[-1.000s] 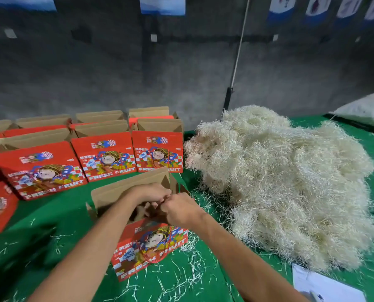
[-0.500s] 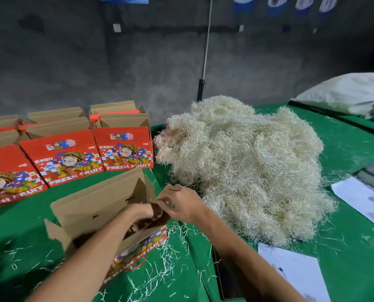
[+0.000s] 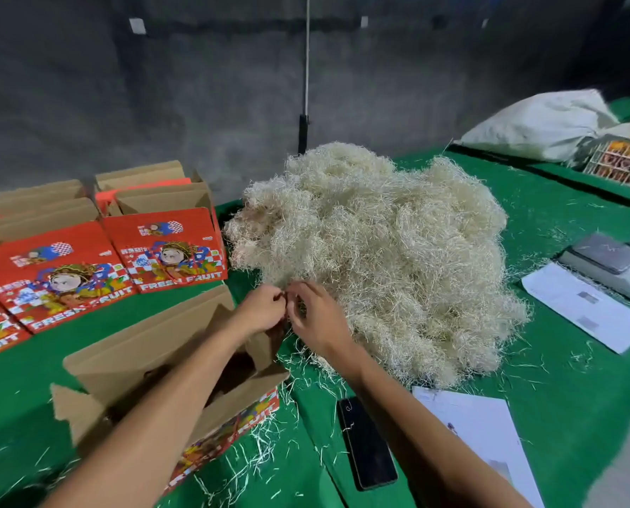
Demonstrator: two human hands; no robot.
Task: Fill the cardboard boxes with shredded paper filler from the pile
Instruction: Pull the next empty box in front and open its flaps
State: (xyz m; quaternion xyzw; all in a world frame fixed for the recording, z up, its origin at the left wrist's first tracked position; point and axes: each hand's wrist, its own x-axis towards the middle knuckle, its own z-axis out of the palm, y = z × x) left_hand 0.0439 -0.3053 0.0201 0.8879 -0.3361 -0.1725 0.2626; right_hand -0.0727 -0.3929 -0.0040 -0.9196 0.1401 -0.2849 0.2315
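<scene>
Both my hands meet at the near-left edge of the pile (image 3: 372,258), centre frame. My left hand (image 3: 264,309) and right hand (image 3: 317,317) have fingers curled, pinching filler strands; how much each grip holds, I cannot tell. The open box (image 3: 152,364) sits lower left, just beside the pile, on the bench (image 3: 562,390). Risk: tangled strands may drag extra filler, scattering it over the phone (image 3: 366,443) and bench.

open box (image 3: 130,364) left of filler pile (image 3: 379,258)
</scene>
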